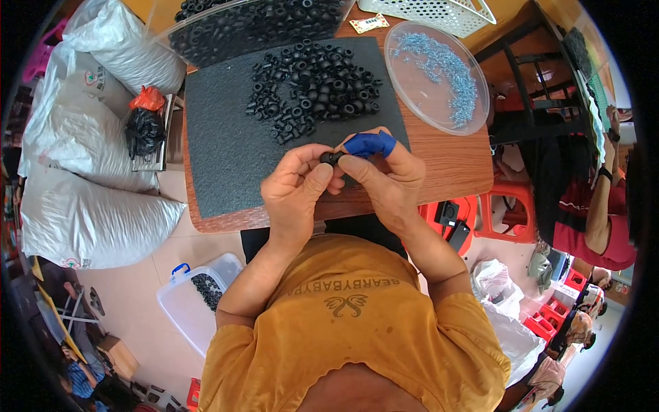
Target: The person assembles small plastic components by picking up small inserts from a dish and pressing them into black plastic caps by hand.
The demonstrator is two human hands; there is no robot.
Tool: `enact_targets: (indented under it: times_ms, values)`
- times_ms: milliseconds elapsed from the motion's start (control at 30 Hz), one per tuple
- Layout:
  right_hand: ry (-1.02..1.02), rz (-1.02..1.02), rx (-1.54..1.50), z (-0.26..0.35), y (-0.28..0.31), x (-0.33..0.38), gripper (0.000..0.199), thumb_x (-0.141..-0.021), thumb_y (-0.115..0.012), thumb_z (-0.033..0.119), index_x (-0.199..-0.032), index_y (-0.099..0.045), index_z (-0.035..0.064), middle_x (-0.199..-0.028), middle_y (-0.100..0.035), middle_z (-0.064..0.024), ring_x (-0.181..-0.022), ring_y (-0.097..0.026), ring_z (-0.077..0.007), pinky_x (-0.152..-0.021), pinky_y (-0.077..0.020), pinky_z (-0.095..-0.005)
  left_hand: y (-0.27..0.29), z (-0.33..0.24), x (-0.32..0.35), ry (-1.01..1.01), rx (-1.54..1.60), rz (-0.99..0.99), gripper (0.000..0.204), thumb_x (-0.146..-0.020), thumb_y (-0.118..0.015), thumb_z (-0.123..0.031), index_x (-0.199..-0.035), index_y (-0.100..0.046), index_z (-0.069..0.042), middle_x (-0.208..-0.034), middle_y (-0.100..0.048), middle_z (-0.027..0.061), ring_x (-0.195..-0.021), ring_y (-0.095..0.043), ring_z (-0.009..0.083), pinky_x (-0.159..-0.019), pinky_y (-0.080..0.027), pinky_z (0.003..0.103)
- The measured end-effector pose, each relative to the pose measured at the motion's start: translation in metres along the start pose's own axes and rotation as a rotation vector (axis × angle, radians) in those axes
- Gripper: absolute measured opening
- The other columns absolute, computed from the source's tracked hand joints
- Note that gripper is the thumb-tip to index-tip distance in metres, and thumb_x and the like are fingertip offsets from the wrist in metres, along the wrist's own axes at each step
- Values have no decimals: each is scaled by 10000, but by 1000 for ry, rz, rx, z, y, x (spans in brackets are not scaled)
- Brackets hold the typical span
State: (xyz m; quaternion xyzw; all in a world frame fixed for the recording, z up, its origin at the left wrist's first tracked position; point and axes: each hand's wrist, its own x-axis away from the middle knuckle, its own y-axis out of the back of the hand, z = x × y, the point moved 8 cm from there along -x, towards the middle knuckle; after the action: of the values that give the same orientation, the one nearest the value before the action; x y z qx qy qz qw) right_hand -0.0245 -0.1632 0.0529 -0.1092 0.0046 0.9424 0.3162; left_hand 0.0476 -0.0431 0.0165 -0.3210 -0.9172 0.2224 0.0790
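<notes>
My left hand [300, 187] and my right hand [386, 175] meet over the near edge of a dark grey foam mat [220, 130], pinching one small black rubber ring [331, 158] between their fingertips. Two fingers of the right hand wear blue finger cots [369, 143]. A loose pile of the same black rings [312, 86] lies on the mat just beyond my hands. A round clear lid [439, 72] to the right holds several small blue-silver screws.
The wooden table [453, 165] carries a clear tub of black rings [254, 24] and a white basket [439, 14] at the back. White sacks [89, 144] stand left. A clear bin with rings [199, 299] sits on the floor. Another person [590, 206] sits at right.
</notes>
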Motion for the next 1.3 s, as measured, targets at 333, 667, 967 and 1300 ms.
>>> enact_targets:
  times_ms: [333,667,967,1300]
  values:
    - [79,8,176,8,2,0,121,-795,-732,14,-902,-675,24,-853,-634,-65,-787,-610,-169,-690,-481,-285,-1,-4,5,-42,-78,-5,229,-952,-616,-74,-1149,-584,36,-961,-662,70,-797,-626,100,-724,-546,224]
    - [351,0,466,35,-5,2,148,-732,-755,12,-850,-669,28,-842,-642,-96,-766,-594,-256,-633,-460,-340,-2,-3,5,-56,-86,17,231,-953,-621,-93,-1149,-588,26,-967,-655,58,-827,-624,91,-737,-550,220]
    - [125,27,302,22,1,-3,120,-764,-731,9,-867,-671,24,-822,-625,-80,-756,-590,-194,-642,-465,-303,0,-3,1,-23,-48,29,219,-954,-620,-99,-1127,-595,33,-946,-669,80,-783,-636,105,-692,-544,224]
    - [35,41,256,12,1,-5,113,-776,-737,29,-871,-675,26,-781,-613,-52,-717,-573,-135,-639,-460,-271,3,2,0,20,60,11,208,-952,-609,-76,-1121,-597,44,-934,-676,99,-762,-645,118,-672,-541,228]
